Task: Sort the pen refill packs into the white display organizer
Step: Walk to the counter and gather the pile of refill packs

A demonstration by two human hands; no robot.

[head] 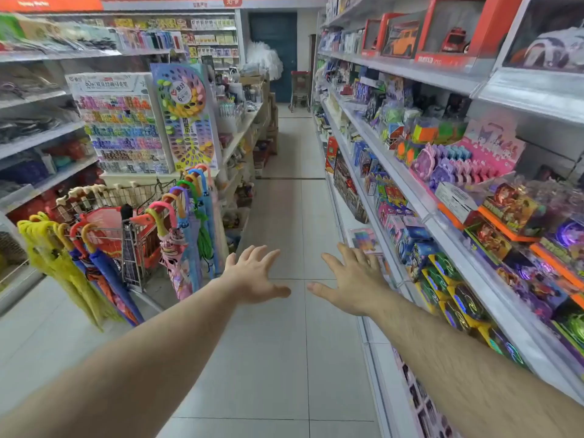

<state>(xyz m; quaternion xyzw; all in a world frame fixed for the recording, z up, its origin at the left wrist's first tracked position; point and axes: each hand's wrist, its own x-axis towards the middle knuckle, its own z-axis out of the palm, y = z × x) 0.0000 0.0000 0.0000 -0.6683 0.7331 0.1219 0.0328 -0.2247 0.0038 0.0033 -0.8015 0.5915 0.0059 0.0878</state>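
I stand in a shop aisle with both arms stretched forward over the tiled floor. My left hand [252, 275] is spread flat, palm down, holding nothing. My right hand [349, 278] is likewise spread with straight fingers and is empty. A white display stand [118, 121] filled with rows of coloured pens stands on the left counter, well beyond both hands. I cannot make out any pen refill packs from here.
Toy shelves [442, 197] run along the right side, close to my right arm. On the left, a wire cart [136, 241] hung with children's umbrellas [186, 229] juts into the aisle. The tiled aisle floor [284, 191] leads to a dark door [273, 49] at the far end.
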